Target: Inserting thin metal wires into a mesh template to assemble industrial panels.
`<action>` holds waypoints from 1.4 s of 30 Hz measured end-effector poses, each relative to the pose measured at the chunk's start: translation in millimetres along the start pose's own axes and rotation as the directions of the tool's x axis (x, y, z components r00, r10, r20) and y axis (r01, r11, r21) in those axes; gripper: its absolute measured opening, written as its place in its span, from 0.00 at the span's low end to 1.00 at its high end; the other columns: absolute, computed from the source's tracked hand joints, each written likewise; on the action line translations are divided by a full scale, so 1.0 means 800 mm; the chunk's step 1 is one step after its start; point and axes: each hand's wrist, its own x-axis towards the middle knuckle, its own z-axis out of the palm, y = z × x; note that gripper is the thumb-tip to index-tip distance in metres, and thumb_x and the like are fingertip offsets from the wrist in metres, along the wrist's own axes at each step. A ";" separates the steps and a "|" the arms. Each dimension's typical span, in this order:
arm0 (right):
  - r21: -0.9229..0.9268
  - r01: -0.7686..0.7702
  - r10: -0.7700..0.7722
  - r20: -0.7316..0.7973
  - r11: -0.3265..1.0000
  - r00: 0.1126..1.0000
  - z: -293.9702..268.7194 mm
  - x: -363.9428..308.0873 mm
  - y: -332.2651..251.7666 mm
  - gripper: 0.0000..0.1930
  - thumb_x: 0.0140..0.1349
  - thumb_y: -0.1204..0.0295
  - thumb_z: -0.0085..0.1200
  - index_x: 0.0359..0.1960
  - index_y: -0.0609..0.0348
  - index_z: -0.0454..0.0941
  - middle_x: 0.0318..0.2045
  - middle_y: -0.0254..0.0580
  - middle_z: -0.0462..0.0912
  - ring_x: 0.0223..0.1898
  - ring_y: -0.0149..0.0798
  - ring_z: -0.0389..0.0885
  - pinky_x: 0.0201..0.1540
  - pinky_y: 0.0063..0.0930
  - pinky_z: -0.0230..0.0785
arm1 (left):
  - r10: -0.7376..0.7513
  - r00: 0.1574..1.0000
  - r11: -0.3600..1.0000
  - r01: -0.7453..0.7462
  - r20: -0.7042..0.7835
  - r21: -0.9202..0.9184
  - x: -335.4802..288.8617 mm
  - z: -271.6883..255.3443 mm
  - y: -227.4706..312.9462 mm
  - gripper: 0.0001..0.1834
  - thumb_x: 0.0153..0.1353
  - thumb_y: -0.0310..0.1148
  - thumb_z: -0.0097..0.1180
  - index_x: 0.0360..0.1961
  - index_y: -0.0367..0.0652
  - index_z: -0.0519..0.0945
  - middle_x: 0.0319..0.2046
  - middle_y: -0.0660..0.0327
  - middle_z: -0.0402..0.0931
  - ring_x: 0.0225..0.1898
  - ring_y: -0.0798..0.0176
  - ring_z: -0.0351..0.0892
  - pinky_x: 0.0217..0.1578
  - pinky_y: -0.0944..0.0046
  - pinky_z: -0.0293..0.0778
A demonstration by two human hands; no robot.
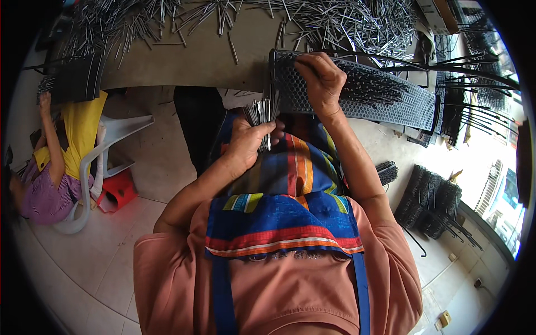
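Observation:
My left hand [245,142] is closed around a bundle of thin metal rods [259,111], held upright over my lap just in front of the table edge. Right of it, my right hand [322,81] is over the near left part of a long grey panel full of round holes [290,99]. Its fingertips are pinched together; what sits between them, if anything, is too small to make out. Many dark-tipped rods [375,86] stand in the panel's holes, in a dense patch to the right of that hand.
Loose metal rods [352,28] are heaped along the far side of the brown table [195,61]. At left another person [53,184] sits on a pale plastic chair [84,184] near a red container [117,192]. Black rod bundles [427,198] lie on the floor at right.

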 end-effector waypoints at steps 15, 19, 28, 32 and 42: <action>-0.331 0.258 -0.178 0.256 0.908 0.950 0.011 0.022 -0.010 0.04 0.52 0.74 0.64 0.30 0.57 0.84 0.24 0.41 0.79 0.24 0.44 0.80 0.26 0.30 0.71 | -0.056 0.996 0.975 0.039 -0.073 -0.220 0.027 0.015 0.020 0.09 0.55 0.19 0.56 0.39 0.35 0.78 0.30 0.52 0.82 0.28 0.57 0.84 0.27 0.61 0.79; -0.320 0.173 -0.127 0.159 0.932 0.979 0.006 0.016 -0.014 0.05 0.51 0.72 0.65 0.30 0.58 0.84 0.24 0.40 0.81 0.24 0.38 0.82 0.27 0.29 0.72 | -0.086 0.996 0.960 0.072 -0.039 -0.272 0.026 0.017 0.022 0.09 0.56 0.19 0.57 0.40 0.34 0.78 0.31 0.51 0.82 0.29 0.57 0.84 0.29 0.60 0.81; 0.213 -0.804 0.664 0.469 0.555 0.583 -0.011 -0.040 -0.040 0.04 0.53 0.76 0.63 0.27 0.63 0.83 0.18 0.28 0.76 0.20 0.20 0.69 0.23 0.17 0.59 | -0.031 0.999 0.990 0.035 0.029 -0.140 0.013 0.019 0.012 0.11 0.56 0.17 0.57 0.41 0.34 0.79 0.33 0.54 0.82 0.31 0.58 0.85 0.29 0.63 0.81; 0.466 -0.464 0.540 -0.036 0.753 0.841 -0.017 -0.020 -0.035 0.02 0.59 0.77 0.60 0.31 0.60 0.83 0.22 0.24 0.77 0.21 0.17 0.66 0.23 0.15 0.55 | -0.107 0.994 0.994 0.107 0.025 0.020 0.008 -0.007 -0.013 0.13 0.58 0.19 0.54 0.45 0.34 0.79 0.34 0.52 0.83 0.34 0.58 0.85 0.35 0.62 0.80; 0.259 -0.144 0.190 -0.164 0.955 0.968 -0.016 -0.007 0.003 0.05 0.53 0.87 0.60 0.32 0.68 0.83 0.31 0.35 0.82 0.34 0.24 0.77 0.39 0.15 0.68 | 0.017 0.999 0.998 -0.020 0.048 0.061 -0.005 0.002 -0.008 0.12 0.57 0.18 0.54 0.42 0.35 0.78 0.33 0.54 0.83 0.29 0.62 0.84 0.31 0.64 0.79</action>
